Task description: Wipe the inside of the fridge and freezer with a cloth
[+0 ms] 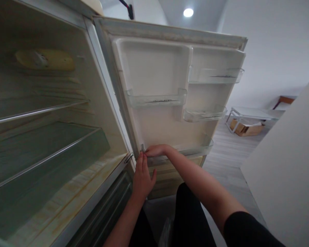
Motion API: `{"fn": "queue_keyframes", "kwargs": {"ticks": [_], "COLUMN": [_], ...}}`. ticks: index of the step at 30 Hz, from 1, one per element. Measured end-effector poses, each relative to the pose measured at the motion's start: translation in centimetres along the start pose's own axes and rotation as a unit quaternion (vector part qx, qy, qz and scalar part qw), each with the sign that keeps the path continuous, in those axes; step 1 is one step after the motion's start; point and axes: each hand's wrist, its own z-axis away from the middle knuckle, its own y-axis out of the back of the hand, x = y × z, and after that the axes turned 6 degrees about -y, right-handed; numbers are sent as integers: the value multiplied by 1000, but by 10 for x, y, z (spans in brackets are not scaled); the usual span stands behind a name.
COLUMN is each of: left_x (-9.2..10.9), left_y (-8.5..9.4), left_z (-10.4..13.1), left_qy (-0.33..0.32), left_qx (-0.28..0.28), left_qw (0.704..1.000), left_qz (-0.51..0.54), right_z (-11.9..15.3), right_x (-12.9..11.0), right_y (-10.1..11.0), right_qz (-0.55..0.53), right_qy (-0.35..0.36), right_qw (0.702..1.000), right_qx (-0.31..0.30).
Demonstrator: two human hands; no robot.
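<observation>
The refrigerator door [170, 89] stands swung wide open, its off-white inner liner facing the camera, yellowed toward the bottom. Clear plastic door bins [157, 99] sit at staggered heights, and a grey gasket runs around the edge. At the door's lower hinge-side corner a small metal piece [142, 148] stands upright, too small to identify, right where the door meets the cabinet.

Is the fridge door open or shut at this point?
Open. The fridge door is swung wide, its inner shelves facing the camera and the fridge's glass shelves exposed. Both hands, left hand and right hand, touch its lower corner.
</observation>
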Motion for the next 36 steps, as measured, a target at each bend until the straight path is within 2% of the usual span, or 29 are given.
{"fn": "queue_keyframes", "kwargs": {"ticks": [2, 3, 4, 6, 7, 8, 10, 11, 14, 17, 20, 22, 24, 26, 27, 31, 34, 35, 36], "left_x": [1, 1, 1, 0, 0, -2, -6, -9, -19, -23, -13, -2, 8, 12, 12, 3, 0, 1, 1], "left_y": [3, 5, 8, 10, 8, 6, -2, -5, -11, -9, 0, 8, 15, 19, 18, 3, -13, -17, -20], "left_z": [1, 5, 12, 33, 46, 60, 85, 94, 104, 92, 69, 51, 28, 3, -10, -49, -61, -62, -63], "left_qy": [2, 10, 28, 89, 138, 185, 260, 282, 300, 291, 260, 206, 125, 53, 18, -80, -89, -87, -84], "left_qx": [-14, -25, -32, -21, 3, 24, 52, 57, 41, 47, 81, 99, 105, 84, 55, -55, -63, -56, -49], "left_qw": [1000, 998, 995, 980, 966, 952, 920, 908, 897, 904, 926, 951, 977, 993, 997, 995, 992, 992, 992], "left_qz": [22, 50, 88, 178, 218, 243, 288, 304, 323, 309, 262, 208, 136, 69, 43, -34, -67, -78, -86], "right_z": [-4, 0, 8, 33, 47, 60, 76, 78, 60, 30, 19, 23, 32, 41, 45, 60, 67, 69, 70], "right_x": [-12, -15, -17, -19, -20, -21, -23, -24, -24, -19, -10, 1, 19, 42, 55, 110, 147, 157, 166], "right_y": [-7, -10, -12, -19, -24, -31, -52, -64, -103, -131, -140, -141, -142, -141, -140, -123, -97, -87, -76], "right_qz": [6, 0, -24, -92, -112, -109, -41, 9, 146, 212, 226, 225, 216, 201, 191, 113, 25, 6, -1], "right_qy": [-8, -18, -19, 16, 50, 94, 168, 178, 122, 66, 55, 55, 41, 3, -22, -158, -271, -300, -320], "right_qw": [1000, 997, 988, 938, 906, 886, 884, 890, 889, 860, 841, 837, 833, 821, 810, 750, 705, 706, 720], "right_qx": [26, 74, 150, 334, 404, 441, 434, 419, 416, 460, 489, 496, 507, 534, 554, 632, 655, 642, 615]}}
